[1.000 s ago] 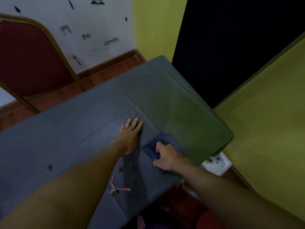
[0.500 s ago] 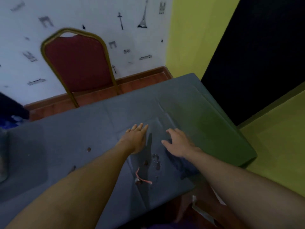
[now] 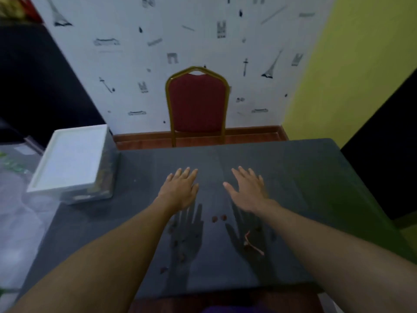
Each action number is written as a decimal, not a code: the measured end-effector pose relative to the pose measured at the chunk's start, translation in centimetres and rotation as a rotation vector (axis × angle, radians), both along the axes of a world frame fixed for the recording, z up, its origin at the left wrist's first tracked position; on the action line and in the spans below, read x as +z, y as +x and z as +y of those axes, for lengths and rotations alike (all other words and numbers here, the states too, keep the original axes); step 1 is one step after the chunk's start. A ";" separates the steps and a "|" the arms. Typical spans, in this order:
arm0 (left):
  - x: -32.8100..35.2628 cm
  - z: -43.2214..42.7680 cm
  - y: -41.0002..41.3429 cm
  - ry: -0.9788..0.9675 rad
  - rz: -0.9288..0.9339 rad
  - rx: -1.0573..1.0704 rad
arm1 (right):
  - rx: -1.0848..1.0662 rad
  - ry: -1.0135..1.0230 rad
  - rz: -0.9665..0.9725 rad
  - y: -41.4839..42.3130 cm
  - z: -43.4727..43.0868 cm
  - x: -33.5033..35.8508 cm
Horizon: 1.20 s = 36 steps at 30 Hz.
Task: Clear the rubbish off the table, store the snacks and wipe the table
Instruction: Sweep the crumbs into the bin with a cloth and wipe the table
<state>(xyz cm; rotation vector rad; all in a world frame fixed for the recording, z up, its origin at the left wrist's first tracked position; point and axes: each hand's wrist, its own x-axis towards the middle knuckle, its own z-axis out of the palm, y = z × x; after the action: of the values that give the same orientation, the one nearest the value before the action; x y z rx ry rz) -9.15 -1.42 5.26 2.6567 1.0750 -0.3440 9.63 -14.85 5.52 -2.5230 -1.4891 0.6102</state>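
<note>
The grey table fills the lower view. My left hand and my right hand hover side by side above its middle, palms down, fingers spread, both empty. Below them lie two small reddish crumbs, several dark crumbs under my left forearm's shadow, and a thin pink scrap of wrapper near my right wrist. No cloth is in view.
A clear storage box with a white lid stands at the table's left end. A red chair with a gold frame is behind the far edge. Clear plastic sheeting lies to the left.
My right hand has let go of the dark blue cloth and opened. The view has swung left, bringing the chair to the centre and the lidded box into sight.
</note>
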 end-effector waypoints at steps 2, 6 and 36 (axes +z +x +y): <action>0.8 0.6 -3.5 0.006 -0.005 0.059 | 0.046 0.000 -0.007 -3.0 1.4 0.6; 1.6 1.3 -10.4 0.027 -0.034 0.178 | 0.127 0.004 -0.010 -8.9 3.7 1.5; -0.1 4.2 -47.3 0.057 -0.075 0.858 | 0.771 0.023 0.104 -43.4 21.3 0.5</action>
<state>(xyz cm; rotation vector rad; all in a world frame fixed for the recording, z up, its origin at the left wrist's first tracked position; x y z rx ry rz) -56.43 2.78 5.14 1.9601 2.0477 -0.0324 -33.81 6.42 6.05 -1.7924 -2.3901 0.7819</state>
